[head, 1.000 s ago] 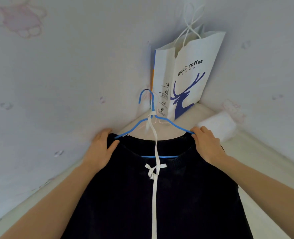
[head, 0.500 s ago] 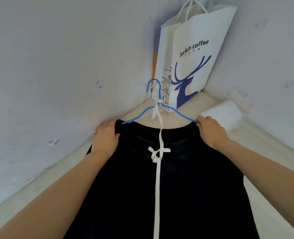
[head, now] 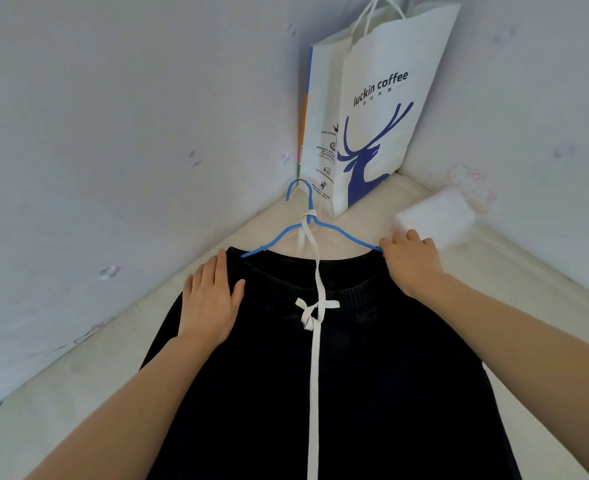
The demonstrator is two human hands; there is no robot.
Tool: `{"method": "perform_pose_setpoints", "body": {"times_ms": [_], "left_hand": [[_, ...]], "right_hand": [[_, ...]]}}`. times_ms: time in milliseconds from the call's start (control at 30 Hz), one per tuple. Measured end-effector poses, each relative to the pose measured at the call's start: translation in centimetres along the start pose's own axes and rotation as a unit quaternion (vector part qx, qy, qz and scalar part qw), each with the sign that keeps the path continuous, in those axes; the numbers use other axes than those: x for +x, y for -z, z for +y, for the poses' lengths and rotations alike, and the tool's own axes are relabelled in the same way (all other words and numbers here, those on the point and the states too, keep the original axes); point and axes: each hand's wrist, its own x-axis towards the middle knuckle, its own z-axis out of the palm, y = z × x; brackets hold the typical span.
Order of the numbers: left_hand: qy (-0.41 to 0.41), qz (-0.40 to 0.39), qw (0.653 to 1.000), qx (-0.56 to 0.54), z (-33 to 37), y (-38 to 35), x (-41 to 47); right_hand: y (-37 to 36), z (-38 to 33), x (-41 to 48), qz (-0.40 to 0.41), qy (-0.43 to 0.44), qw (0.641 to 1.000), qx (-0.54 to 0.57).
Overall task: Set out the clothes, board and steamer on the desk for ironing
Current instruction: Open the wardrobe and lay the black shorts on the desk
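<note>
The left fingers lie straight and close together, pointing to the far side, with the thumb spread out to the right. The whole left hand rests palm down on the left part of the waistband of a black garment of soft fabric. Its bare forearm runs back to the near left corner of the view.

The right fingers are curled down and clamped on the right corner of the waistband, where the right end of a thin blue wire hanger runs in under them. The right hand shows its back to the camera, and its forearm comes in from the near right.

The black garment lies flat on a cream table, with its waistband on the far side and the rest spreading toward the near edge. The blue wire hanger sticks out past the waistband, its hook pointing to the far corner. A flat white drawstring is looped round the hanger's neck, tied in a bow at the waistband and runs down the middle of the cloth.

The table sits in a corner of pale patterned walls. A white paper carrier bag with a blue deer and "luckin coffee" print stands upright in that corner, just beyond the hook. A blurred white soft pack lies by the right wall, just beyond the right hand.
</note>
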Motion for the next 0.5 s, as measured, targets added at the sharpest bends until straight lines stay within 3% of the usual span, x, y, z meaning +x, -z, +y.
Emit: {"method": "perform_pose_setpoints", "body": {"times_ms": [133, 367, 500], "left_hand": [[0.026, -0.053, 0.998, 0.01, 0.0, 0.1, -0.1], [0.066, -0.102, 0.993, 0.009, 1.1, 1.6, 0.2], [0.029, -0.104, 0.993, 0.057, 2.5, 2.5, -2.3]], "right_hand": [[0.0, -1.0, -1.0, 0.005, 0.002, 1.0, -0.004], [1.2, -0.8, -3.5, 0.006, -0.001, 0.995, 0.098], [1.6, -0.6, -6.9, 0.007, 0.0, 0.988, 0.152]]}}
